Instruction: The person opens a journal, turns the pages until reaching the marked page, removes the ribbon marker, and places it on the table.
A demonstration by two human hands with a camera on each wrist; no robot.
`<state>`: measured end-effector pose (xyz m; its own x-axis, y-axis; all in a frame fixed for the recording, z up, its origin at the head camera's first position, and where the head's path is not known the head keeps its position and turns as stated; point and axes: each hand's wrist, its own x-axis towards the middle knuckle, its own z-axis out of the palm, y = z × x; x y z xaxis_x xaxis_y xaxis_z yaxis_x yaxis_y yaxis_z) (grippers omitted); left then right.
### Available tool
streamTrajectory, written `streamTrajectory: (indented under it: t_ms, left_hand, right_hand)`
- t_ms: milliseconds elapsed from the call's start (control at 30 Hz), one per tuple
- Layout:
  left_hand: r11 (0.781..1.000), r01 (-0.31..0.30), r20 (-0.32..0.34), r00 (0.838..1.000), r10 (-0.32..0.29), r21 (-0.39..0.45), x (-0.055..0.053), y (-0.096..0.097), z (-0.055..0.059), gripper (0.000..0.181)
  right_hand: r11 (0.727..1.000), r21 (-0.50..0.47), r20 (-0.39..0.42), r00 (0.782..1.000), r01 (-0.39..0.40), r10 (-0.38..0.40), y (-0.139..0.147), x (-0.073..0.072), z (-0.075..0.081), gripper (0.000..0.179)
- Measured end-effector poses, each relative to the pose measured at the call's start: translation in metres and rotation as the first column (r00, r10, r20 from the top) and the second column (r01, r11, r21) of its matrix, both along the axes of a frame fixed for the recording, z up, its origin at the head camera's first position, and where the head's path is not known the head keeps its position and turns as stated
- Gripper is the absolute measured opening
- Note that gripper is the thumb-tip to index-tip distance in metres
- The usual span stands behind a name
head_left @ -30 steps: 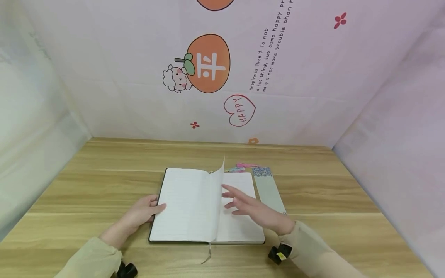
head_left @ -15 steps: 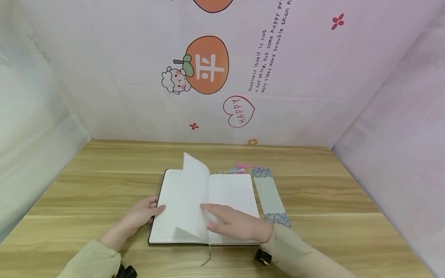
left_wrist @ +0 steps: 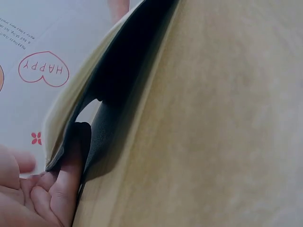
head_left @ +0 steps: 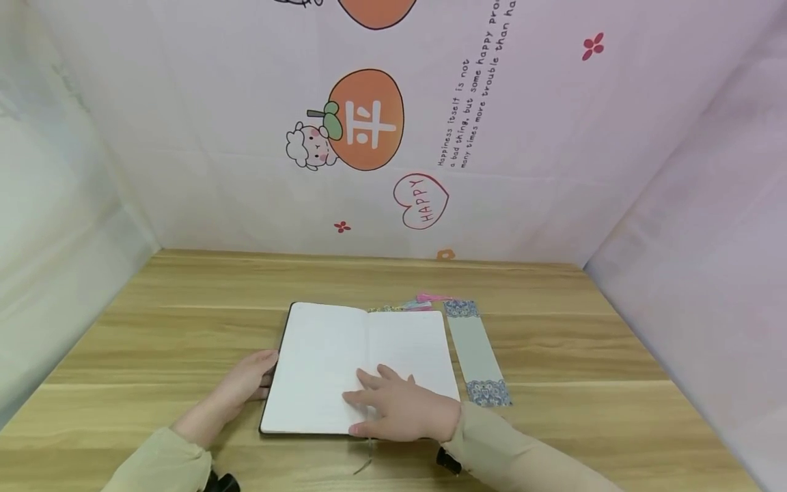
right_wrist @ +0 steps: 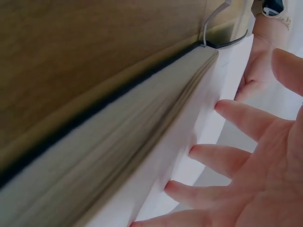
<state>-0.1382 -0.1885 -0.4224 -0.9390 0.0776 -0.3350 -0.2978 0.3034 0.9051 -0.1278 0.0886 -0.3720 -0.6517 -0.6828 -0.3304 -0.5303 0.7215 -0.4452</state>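
Observation:
An open notebook (head_left: 326, 369) with a dark cover and white pages lies on the table. At its left edge my left hand (head_left: 242, 383) holds the left half, its fingers curled under the dark cover (left_wrist: 118, 80) in the left wrist view. The left thumb stands away from the page there. My right hand (head_left: 402, 410) lies spread across the lower middle of the notebook. In the right wrist view its straight fingertips touch the page (right_wrist: 182, 137) near the spine. A thin ribbon marker (head_left: 370, 454) hangs from the spine's lower end.
Right of the notebook lies a pale bookmark (head_left: 476, 352) with blue patterned ends. Behind the notebook, a pink tassel (head_left: 430, 297) and a blue-and-pink tassel (head_left: 418, 305) show. Printed white cloth (head_left: 522, 205) closes off the wooden table (head_left: 203, 301) behind and at both sides.
A loose page turned over from right to left and now lies flat. My right hand moved left and down onto the pages. My left thumb came off the page to the notebook's edge.

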Motion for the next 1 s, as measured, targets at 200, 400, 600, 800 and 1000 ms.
streamTrajectory:
  t_ms: [200,400,600,800,1000]
  left_hand:
    - [0.999,0.042,-0.019,0.999,-0.042,0.005,0.001,0.002,-0.002,0.051]
    - [0.999,0.045,-0.035,0.998,-0.045,-0.015,0.002,0.002,-0.001,0.054]
    - [0.999,0.04,-0.027,0.999,-0.041,-0.027,0.002,0.002,0.0,0.056]
    - [0.998,0.038,-0.019,0.999,-0.039,-0.044,0.002,0.001,0.001,0.06]
    - [0.998,0.046,-0.025,0.999,-0.047,-0.039,0.001,0.002,0.001,0.061]
  right_hand:
    - [0.999,0.039,-0.012,1.0,-0.012,0.012,-0.001,0.0,0.001,0.056]
    - [0.996,0.06,-0.024,0.998,-0.063,0.065,0.003,0.0,0.005,0.056]
    - [0.996,0.056,0.017,0.997,-0.073,0.073,0.01,-0.013,0.01,0.059]
    - [0.993,0.106,-0.007,0.998,-0.06,0.061,0.019,-0.043,0.013,0.068]
    - [0.983,0.154,-0.045,0.995,0.097,-0.091,0.037,-0.073,0.006,0.07]
